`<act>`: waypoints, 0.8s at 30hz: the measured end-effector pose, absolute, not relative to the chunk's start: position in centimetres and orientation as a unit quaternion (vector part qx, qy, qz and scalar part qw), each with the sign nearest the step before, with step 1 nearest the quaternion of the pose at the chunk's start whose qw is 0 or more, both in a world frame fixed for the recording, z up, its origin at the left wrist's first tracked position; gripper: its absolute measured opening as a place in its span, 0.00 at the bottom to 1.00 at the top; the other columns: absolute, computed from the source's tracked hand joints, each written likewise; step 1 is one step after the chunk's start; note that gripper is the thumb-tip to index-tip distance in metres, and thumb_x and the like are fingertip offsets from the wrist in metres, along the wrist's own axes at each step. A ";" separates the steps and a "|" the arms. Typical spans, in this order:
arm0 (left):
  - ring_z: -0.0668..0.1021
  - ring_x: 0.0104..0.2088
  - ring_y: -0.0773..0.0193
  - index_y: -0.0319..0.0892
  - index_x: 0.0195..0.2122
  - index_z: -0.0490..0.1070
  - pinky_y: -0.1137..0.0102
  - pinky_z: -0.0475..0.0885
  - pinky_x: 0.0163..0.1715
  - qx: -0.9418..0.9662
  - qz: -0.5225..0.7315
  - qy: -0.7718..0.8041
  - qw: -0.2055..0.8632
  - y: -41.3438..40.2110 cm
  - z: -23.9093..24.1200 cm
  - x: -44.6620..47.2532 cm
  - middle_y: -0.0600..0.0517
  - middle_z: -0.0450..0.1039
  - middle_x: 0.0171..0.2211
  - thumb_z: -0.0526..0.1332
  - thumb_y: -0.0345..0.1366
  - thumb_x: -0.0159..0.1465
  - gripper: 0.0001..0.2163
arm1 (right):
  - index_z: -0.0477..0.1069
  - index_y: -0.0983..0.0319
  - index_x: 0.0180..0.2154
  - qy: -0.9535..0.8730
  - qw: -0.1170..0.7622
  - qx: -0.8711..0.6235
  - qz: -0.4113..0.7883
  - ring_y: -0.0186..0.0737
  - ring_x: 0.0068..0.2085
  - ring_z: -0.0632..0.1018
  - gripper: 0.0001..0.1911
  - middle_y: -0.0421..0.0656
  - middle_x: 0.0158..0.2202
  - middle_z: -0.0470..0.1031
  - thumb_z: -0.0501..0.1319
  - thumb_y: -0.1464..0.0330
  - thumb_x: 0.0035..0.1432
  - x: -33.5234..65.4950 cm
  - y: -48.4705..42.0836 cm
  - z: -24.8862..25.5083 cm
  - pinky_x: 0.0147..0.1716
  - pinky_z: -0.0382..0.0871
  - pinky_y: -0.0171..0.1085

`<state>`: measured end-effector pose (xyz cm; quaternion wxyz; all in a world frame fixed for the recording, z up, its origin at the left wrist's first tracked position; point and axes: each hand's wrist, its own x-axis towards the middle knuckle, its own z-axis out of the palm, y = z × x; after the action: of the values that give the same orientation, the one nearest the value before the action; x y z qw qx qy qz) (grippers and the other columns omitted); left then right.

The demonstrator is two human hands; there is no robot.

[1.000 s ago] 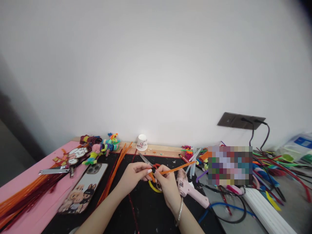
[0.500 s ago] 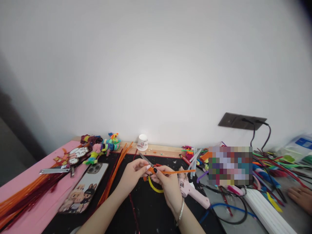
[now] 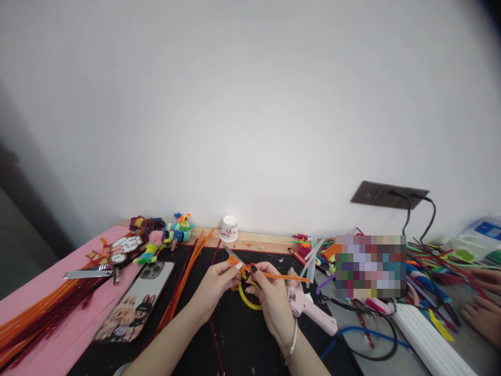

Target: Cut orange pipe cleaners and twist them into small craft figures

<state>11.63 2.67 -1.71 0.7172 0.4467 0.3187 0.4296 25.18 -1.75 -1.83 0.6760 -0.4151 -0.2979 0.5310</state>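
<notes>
Both my hands meet above the black mat (image 3: 242, 344). My left hand (image 3: 215, 286) pinches a small bent piece of orange pipe cleaner between thumb and fingers. My right hand (image 3: 270, 295) grips the same orange pipe cleaner (image 3: 289, 278), whose straight end sticks out to the right past the knuckles. Just behind and beneath the fingers lies a pair of scissors, its blades (image 3: 234, 255) pointing up-left and its yellow handle (image 3: 247, 302) showing between my hands. A pink glue gun (image 3: 313, 312) lies right of my right hand.
Left are a phone (image 3: 136, 303), orange pipe cleaners (image 3: 183, 274) and a pink sheet (image 3: 50, 277) under more strands. A paper cup (image 3: 229, 230) stands by the wall. Rightward lie a white power strip (image 3: 430, 339), cables and tangled pipe cleaners; another person's hands (image 3: 483, 313) are at the far right.
My fingers have shifted apart slightly, showing more of the bent orange piece between them. At the far right, more of the other person's hands has come into view.
</notes>
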 end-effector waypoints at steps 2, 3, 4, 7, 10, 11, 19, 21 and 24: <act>0.75 0.28 0.69 0.37 0.29 0.74 0.72 0.73 0.34 0.442 0.444 0.343 0.700 2.8 -1.7 11.5 0.54 0.73 0.25 0.69 0.46 0.55 0.15 | 0.70 0.62 0.30 -0.304 0.679 -0.416 0.523 0.30 0.22 0.72 0.14 0.37 0.23 0.72 0.71 0.63 0.45 25.2 -1.7 -2.0 0.22 0.67 0.29; 0.75 0.26 0.69 0.38 0.30 0.72 0.72 0.74 0.32 0.437 0.443 0.350 0.700 2.8 -1.7 11.5 0.54 0.74 0.25 0.69 0.47 0.55 0.16 | 0.70 0.62 0.29 -0.309 0.676 -0.418 0.522 0.29 0.21 0.70 0.14 0.36 0.22 0.71 0.71 0.63 0.46 25.2 -1.7 -2.0 0.22 0.66 0.29; 0.76 0.25 0.69 0.39 0.31 0.71 0.71 0.74 0.31 0.429 0.439 0.354 0.706 2.8 -1.7 11.5 0.54 0.74 0.26 0.69 0.48 0.55 0.17 | 0.69 0.62 0.29 -0.317 0.671 -0.419 0.522 0.29 0.20 0.69 0.13 0.36 0.21 0.71 0.71 0.63 0.46 25.2 -1.7 -2.1 0.21 0.65 0.29; 0.76 0.24 0.69 0.39 0.33 0.70 0.73 0.74 0.28 0.411 0.425 0.358 0.722 2.8 -1.7 11.6 0.53 0.76 0.25 0.70 0.49 0.53 0.19 | 0.68 0.62 0.26 -0.340 0.657 -0.423 0.523 0.29 0.20 0.69 0.14 0.36 0.19 0.71 0.71 0.63 0.47 25.0 -1.8 -2.3 0.22 0.63 0.29; 0.74 0.23 0.73 0.37 0.30 0.71 0.76 0.73 0.28 0.411 0.422 0.343 0.732 2.8 -1.7 11.6 0.54 0.75 0.24 0.71 0.46 0.53 0.17 | 0.68 0.63 0.26 -0.353 0.646 -0.431 0.522 0.29 0.20 0.71 0.15 0.37 0.20 0.72 0.71 0.62 0.47 24.8 -1.8 -2.4 0.22 0.62 0.28; 0.74 0.23 0.73 0.36 0.29 0.72 0.77 0.73 0.29 0.407 0.421 0.336 0.738 2.8 -1.7 11.6 0.54 0.74 0.24 0.71 0.45 0.53 0.16 | 0.69 0.63 0.26 -0.355 0.643 -0.434 0.522 0.29 0.20 0.71 0.15 0.38 0.20 0.72 0.71 0.62 0.47 24.8 -1.7 -2.5 0.22 0.62 0.28; 0.72 0.23 0.74 0.36 0.27 0.74 0.77 0.71 0.28 0.348 0.397 0.324 0.785 2.7 -1.8 11.4 0.55 0.72 0.23 0.75 0.43 0.48 0.16 | 0.70 0.64 0.26 -0.367 0.628 -0.436 0.530 0.29 0.19 0.71 0.13 0.38 0.21 0.73 0.71 0.63 0.46 24.9 -1.8 -2.4 0.21 0.63 0.28; 0.70 0.22 0.75 0.36 0.24 0.72 0.77 0.70 0.27 0.359 0.392 0.339 0.776 2.6 -1.8 11.4 0.56 0.71 0.21 0.74 0.45 0.48 0.17 | 0.70 0.64 0.26 -0.375 0.621 -0.435 0.534 0.29 0.19 0.70 0.13 0.38 0.20 0.73 0.70 0.63 0.47 24.8 -1.8 -2.6 0.21 0.64 0.29; 0.69 0.20 0.74 0.37 0.21 0.69 0.77 0.68 0.24 0.397 0.399 0.364 0.742 2.8 -1.7 11.4 0.56 0.69 0.19 0.73 0.48 0.48 0.20 | 0.69 0.63 0.27 -0.383 0.614 -0.454 0.520 0.29 0.17 0.69 0.16 0.37 0.20 0.72 0.69 0.59 0.48 24.8 -1.6 -2.9 0.18 0.64 0.29</act>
<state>11.41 2.77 -1.74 0.7421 0.3971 0.3635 0.3994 24.76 -1.61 -2.86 0.6137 -0.4541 -0.3828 0.5202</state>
